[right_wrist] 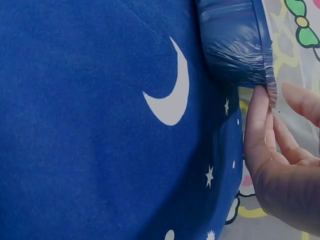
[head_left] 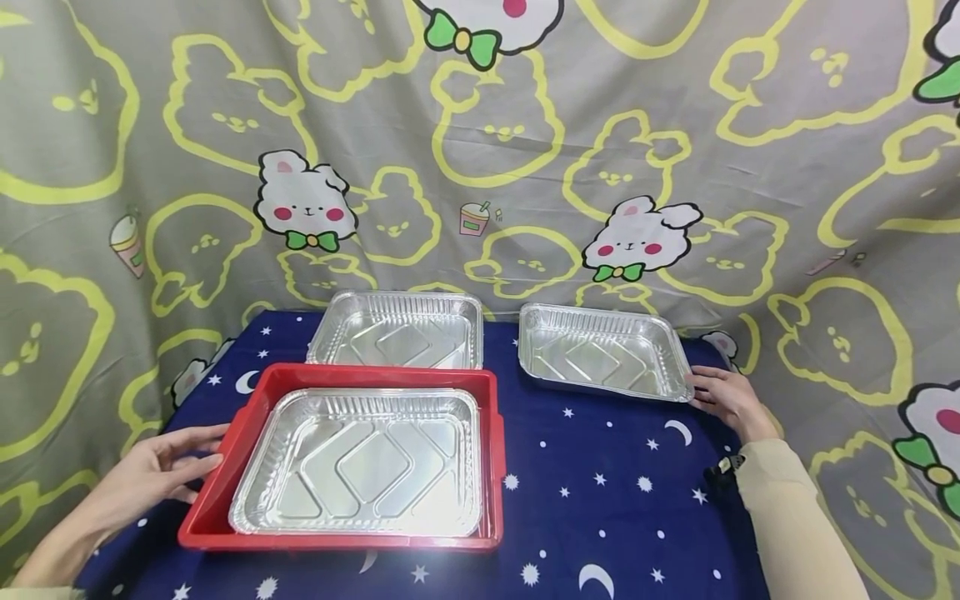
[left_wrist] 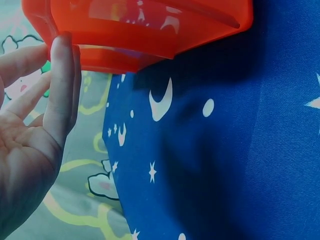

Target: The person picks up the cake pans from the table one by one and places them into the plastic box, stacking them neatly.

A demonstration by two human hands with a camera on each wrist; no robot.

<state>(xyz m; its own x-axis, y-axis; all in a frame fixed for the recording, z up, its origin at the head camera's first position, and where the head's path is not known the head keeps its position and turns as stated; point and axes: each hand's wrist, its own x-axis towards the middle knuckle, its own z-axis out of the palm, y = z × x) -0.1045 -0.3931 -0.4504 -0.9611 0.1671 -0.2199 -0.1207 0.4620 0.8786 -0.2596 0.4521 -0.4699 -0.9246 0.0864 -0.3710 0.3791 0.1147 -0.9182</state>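
1. Our left hand (head_left: pixel 153 475) rests its straight, relaxed fingers (left_wrist: pixel 62 85) against the left wall of the red tray (head_left: pixel 262 408), which sits at the front left of the tabletop (head_left: pixel 600 500) with 1 foil pan (head_left: pixel 360 462) inside.
2. Our right hand (head_left: pixel 727 400) touches the corner rim of the right foil pan (head_left: pixel 603 350) with loose fingers (right_wrist: pixel 257 125); we cannot tell whether they pinch it.
3. We judge the foil light, thin and easily dented, so take it by the rolled rim; the tray looks stiff.
4. A 3rd foil pan (head_left: pixel 397 329) is partly hidden behind the tray.
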